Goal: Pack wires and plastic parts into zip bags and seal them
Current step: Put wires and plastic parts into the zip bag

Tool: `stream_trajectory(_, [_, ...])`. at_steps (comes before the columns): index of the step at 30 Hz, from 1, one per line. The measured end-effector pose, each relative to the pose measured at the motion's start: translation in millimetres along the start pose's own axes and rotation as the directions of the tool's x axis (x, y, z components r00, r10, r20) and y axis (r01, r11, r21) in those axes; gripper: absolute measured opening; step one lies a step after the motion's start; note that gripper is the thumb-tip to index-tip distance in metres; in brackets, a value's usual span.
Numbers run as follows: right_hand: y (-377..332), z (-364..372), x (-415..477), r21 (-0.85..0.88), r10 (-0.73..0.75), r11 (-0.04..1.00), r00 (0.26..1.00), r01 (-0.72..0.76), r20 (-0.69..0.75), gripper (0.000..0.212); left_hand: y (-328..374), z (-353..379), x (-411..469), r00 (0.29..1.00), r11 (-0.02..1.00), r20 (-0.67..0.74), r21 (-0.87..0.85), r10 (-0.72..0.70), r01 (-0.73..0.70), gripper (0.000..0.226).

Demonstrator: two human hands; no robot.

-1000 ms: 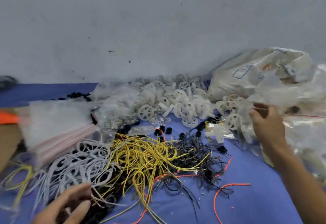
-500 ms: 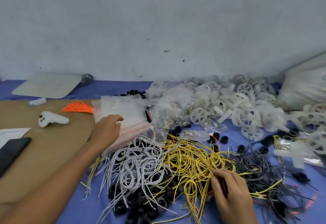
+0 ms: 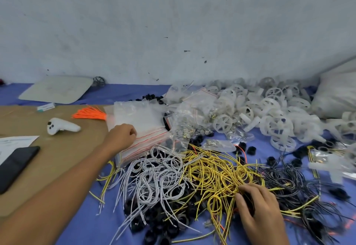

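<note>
We are working both hands over the table (image 3: 82,225).
Our left hand (image 3: 123,136) is pinching at the zip bags (image 3: 138,121) stacked beside the cardboard (image 3: 57,160). Our right hand (image 3: 258,214) is curling round a dark piece (image 3: 248,200) among the yellow wires (image 3: 215,169), with white plastic wheels (image 3: 269,109) lying behind.

Even diffuse light, faint shadows, soft focus, wide-angle bending at edges, perhaps compression smearing

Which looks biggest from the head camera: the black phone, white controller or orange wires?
1. black phone, largest, though nearest the camera.
2. white controller and orange wires look about alike, so unranked.
</note>
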State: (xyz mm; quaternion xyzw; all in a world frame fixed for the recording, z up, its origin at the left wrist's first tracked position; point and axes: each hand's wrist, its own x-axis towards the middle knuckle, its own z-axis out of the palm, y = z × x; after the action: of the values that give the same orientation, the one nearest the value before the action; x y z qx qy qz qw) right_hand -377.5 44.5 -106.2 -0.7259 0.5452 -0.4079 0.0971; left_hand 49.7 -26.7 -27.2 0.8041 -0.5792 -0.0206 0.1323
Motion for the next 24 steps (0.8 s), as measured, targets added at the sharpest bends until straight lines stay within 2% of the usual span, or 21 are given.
stream_trajectory(5, [-2.5,-1.1,-0.8,0.011,-0.004,1.0,1.0,0.004,0.009,0.038,-1.7,-3.0,-2.8,1.0,0.999,0.002,-0.045,-0.001,0.001,0.014])
stream_trajectory(8, [-2.4,-1.7,-1.0,0.006,-0.001,1.0,1.0,0.001,0.004,0.023,-2.6,-4.8,-2.0,0.999,0.998,0.052,-0.055,0.016,-0.013,0.024])
stream_trajectory(12, [-2.6,-1.5,-1.6,-0.004,-0.003,1.0,1.0,0.003,-0.002,0.019,-4.1,-4.8,-0.5,0.997,0.987,0.075,-0.161,0.0,0.012,0.004])
stream_trajectory(16, [-1.9,-1.5,-1.8,-0.017,-0.02,1.0,1.0,0.02,-0.005,0.012,-6.0,-4.4,-2.7,0.993,0.955,0.115,-0.287,-0.041,0.073,0.027])
stream_trajectory(19, [-2.9,-2.7,-2.1,-0.024,-0.008,1.0,1.0,0.008,0.018,0.022,-5.7,-2.3,-4.7,0.987,0.957,0.152,-0.276,-0.051,0.092,0.046])
stream_trajectory(21, [-4.5,-3.8,-1.9,-0.021,0.0,1.0,0.999,0.001,0.032,0.025,-5.6,-0.4,-5.1,0.983,0.956,0.173,-0.276,-0.057,0.104,0.048])
stream_trajectory(24, [-5.2,-4.6,-1.6,-0.007,0.003,1.0,0.999,-0.002,0.042,0.024,-5.8,2.6,-4.5,0.973,0.956,0.229,-0.274,-0.038,0.102,0.034])
